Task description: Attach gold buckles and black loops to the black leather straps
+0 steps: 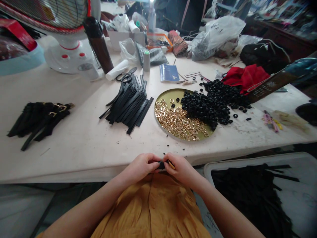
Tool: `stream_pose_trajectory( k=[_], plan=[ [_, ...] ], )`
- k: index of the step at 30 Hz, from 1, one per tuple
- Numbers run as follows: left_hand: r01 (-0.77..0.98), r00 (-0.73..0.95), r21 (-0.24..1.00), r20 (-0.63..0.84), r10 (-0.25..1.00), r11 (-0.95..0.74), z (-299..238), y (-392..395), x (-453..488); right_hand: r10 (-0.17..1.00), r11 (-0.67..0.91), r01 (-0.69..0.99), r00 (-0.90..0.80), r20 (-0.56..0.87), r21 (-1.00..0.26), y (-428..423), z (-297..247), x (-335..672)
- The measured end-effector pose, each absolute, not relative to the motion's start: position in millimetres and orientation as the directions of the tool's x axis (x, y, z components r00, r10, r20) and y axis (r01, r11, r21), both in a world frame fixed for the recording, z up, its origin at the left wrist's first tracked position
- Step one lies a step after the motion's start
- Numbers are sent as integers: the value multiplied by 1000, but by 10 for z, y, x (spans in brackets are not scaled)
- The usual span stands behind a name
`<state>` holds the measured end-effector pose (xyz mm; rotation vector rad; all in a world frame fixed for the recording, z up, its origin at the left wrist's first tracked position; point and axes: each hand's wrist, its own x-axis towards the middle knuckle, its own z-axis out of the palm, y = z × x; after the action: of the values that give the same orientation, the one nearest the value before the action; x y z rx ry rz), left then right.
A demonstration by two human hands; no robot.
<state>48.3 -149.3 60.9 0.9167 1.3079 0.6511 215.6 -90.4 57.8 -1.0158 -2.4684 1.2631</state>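
Note:
My left hand [142, 165] and my right hand [179, 167] meet at the near table edge, above my lap in ochre cloth. Both are closed in a pinch on one small black piece with a gold part [164, 164] between them. Farther out on the table lies a round gold tray [170, 97] with several gold buckles [179, 124] and a heap of black rings [210, 102]. A stack of black straps [130, 104] lies left of the tray. A pile of straps fitted with buckles [41, 119] lies at the far left.
A white fan base [68, 54], a dark bottle [99, 44], scissors [126, 76], a blue booklet [169, 72], red cloth [245, 76] and plastic bags [218, 34] crowd the back. A white bin with black strips [257, 195] stands at my right, below the table.

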Motion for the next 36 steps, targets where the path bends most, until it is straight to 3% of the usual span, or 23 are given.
stream_pose_trajectory(
  k=[5, 10, 17, 22, 32, 36],
  plan=[
    [292, 193, 891, -411, 891, 347, 733, -1433, 468, 826, 284, 511, -560, -63, -812, -969, 460, 2130],
    [228, 165, 905, -400, 902, 360, 641, -1423, 485, 892, 229, 572, -447, -65, -787, -1026, 389, 2075],
    [161, 156, 900, -428, 890, 405, 442, -1397, 538, 940, 111, 530, -329, -83, -841, -1002, 288, 2042],
    [198, 175, 879, -467, 867, 434, 500, -1382, 489, 936, 51, 491, -327, -130, -870, -1000, 286, 2038],
    [64, 164, 839, -543, 824, 541, 635, -1361, 445, 936, 62, 481, -332, -117, -875, -983, 274, 1979],
    [92, 176, 847, -532, 828, 524, 615, -1359, 446, 875, 126, 479, -467, -130, -869, -986, 300, 2019]
  ],
)
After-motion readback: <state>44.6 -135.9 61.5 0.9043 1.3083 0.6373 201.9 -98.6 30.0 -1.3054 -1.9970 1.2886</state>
